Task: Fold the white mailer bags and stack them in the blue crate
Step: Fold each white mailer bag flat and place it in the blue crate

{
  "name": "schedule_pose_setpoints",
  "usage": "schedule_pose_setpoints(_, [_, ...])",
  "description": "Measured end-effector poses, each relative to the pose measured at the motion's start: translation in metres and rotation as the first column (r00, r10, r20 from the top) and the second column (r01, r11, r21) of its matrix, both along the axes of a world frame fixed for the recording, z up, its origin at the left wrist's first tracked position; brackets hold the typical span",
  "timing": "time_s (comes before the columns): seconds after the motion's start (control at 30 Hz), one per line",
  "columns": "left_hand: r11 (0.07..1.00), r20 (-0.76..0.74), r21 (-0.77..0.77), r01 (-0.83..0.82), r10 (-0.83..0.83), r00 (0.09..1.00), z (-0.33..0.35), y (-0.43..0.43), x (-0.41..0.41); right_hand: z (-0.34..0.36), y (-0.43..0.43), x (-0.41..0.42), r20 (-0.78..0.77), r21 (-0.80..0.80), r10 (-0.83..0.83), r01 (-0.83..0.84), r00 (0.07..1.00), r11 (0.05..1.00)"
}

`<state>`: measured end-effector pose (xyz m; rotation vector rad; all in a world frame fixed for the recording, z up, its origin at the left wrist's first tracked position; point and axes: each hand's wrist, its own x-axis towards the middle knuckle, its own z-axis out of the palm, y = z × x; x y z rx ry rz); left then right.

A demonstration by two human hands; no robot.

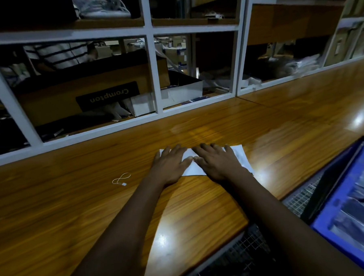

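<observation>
**So, both palms down flat on the one bag**

Okay, we've got the white mailer bag [194, 169] lying on the wooden table [75, 206], just off the middle of the shot toward 5 o'clock. Most of it is hidden under our hands, so we can't say how many folds it has. Only a wedge between the thumbs and a strip out at its 3 o'clock end show.

Our left hand [171, 166] and right hand [217, 164] sit side by side on top of it. The fingers are stretched straight and spread, nothing curled or pinched, and the thumb tips almost meet.

The blue crate [338, 233] is down at 4 o'clock, chopped off by the frame edge. Its contents are a smear of pale streaks, too blurred to call. Some wire mesh [296, 197] peeks out between it and the table edge.

At 9 o'clock from the left hand there's a little loop of white string [121, 180] with a tiny tag.

Up at 10 o'clock, behind the white shelf frame [154, 76], a cardboard box [69, 101] reads "Crompton" upside down. Everything behind that is dark and murky.
</observation>
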<state>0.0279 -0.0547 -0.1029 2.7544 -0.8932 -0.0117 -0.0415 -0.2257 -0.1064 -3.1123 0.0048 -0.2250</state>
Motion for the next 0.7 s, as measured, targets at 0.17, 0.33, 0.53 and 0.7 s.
schedule_pose_setpoints(0.17, [0.997, -0.028, 0.075, 0.001, 0.001, 1.0, 0.002, 0.008, 0.001, 0.003, -0.003, 0.001, -0.047, -0.002, -0.008, 0.008, 0.999, 1.0])
schedule_pose_setpoints(0.33, [0.994, -0.074, 0.1, -0.043, 0.051, 0.996, 0.005, 0.007, -0.002, 0.006, -0.002, 0.002, -0.125, 0.041, -0.064, 0.069, 0.99, 0.997])
schedule_pose_setpoints(0.53, [0.991, -0.076, 0.112, -0.074, 0.083, 0.994, 0.007, 0.009, -0.007, 0.008, 0.003, -0.006, -0.108, 0.081, -0.115, 0.124, 0.988, 0.989])
schedule_pose_setpoints(0.7, [0.989, -0.08, 0.127, -0.082, 0.093, 0.992, 0.008, 0.009, -0.007, 0.011, 0.0, -0.01, -0.126, 0.121, -0.173, 0.188, 0.977, 0.975])
